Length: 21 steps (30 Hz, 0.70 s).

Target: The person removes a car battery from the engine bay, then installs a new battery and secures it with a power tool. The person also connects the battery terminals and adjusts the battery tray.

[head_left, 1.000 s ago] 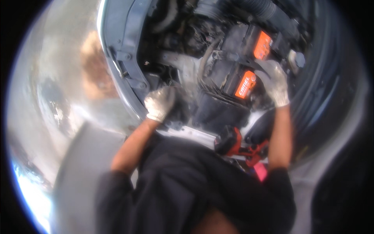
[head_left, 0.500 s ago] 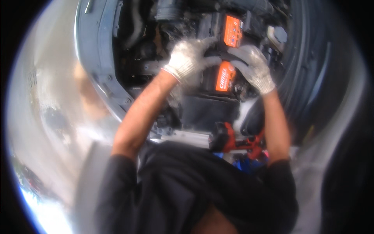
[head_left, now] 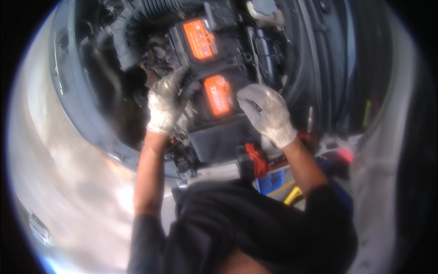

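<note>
A black car battery with two orange labels sits in the engine bay, a black band crossing it between the labels. My left hand, in a whitish knitted glove with greyed fingers, is at the battery's left side. Its thumb and forefinger are apart and reach toward the casing, with nothing seen between them. On the other side, beside the near label, is my right hand in the same kind of glove. Its fingers are curled and pinched together at the battery's edge; what they hold, if anything, is hidden.
A red and black cordless power tool lies near my body, by a blue bin and a yellow object. A ribbed black hose and a capped pale reservoir are farther off. The silver fender curves along the left.
The view has shifted, so the battery appears farther left. My hands have spread from over its middle to its two sides, nearer to me. My right fingers have curled together.
</note>
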Tool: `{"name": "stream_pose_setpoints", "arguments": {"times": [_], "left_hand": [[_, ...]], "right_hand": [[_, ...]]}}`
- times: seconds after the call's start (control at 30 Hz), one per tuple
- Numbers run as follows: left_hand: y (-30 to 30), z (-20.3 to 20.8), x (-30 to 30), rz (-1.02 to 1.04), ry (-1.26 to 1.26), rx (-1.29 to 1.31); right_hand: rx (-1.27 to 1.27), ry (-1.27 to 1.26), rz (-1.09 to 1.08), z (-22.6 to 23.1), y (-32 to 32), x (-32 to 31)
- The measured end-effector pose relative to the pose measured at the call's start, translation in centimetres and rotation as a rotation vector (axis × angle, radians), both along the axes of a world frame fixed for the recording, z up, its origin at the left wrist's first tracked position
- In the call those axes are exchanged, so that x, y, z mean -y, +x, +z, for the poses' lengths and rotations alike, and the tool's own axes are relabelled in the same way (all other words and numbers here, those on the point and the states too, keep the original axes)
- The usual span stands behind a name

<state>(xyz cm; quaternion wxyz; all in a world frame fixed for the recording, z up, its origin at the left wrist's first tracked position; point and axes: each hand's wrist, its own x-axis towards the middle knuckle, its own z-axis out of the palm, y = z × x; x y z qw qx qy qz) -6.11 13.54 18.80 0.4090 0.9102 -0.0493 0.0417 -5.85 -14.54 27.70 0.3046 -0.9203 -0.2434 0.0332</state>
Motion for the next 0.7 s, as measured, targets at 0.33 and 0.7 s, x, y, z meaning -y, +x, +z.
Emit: {"name": "stream_pose_setpoints", "arguments": {"times": [0.33, 0.7], "left_hand": [[0.7, -1.6, -0.4, -0.155, 0.268, 0.186], [0.8, -1.4, 0.2, -0.17, 0.285, 0.313]], "right_hand": [[-0.034, -0.173, -0.241, -1.5, 0.2, 0.8], [-0.291, -0.203, -0.402, -3.9, -0.2, -0.5]]}}
